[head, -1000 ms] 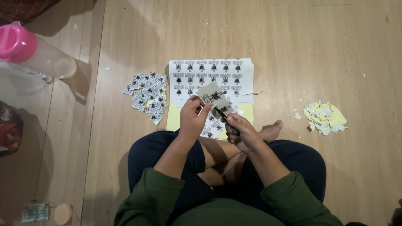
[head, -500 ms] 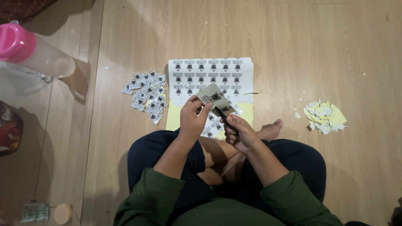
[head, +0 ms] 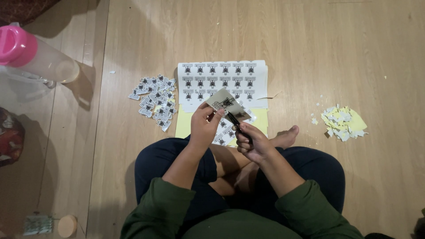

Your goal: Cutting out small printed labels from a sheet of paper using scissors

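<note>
Wooden floor, seen from above; I sit cross-legged. Printed strip (head: 225, 102): pinched in my left hand (head: 204, 126), raised over the sticker sheets (head: 221, 79), tilted up-left to down-right. Scissors (head: 237, 125): clenched in my right hand (head: 252, 144), blades meeting the strip's lower-right edge.

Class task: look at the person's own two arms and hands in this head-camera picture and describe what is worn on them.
Both arms wear dark green long sleeves, pushed up to about the elbows, so the forearms are bare. The left sleeve and right sleeve look like plain soft fabric with no visible markings. The left hand and right hand are bare: no gloves, and no rings, watch or bracelets can be made out.
</note>
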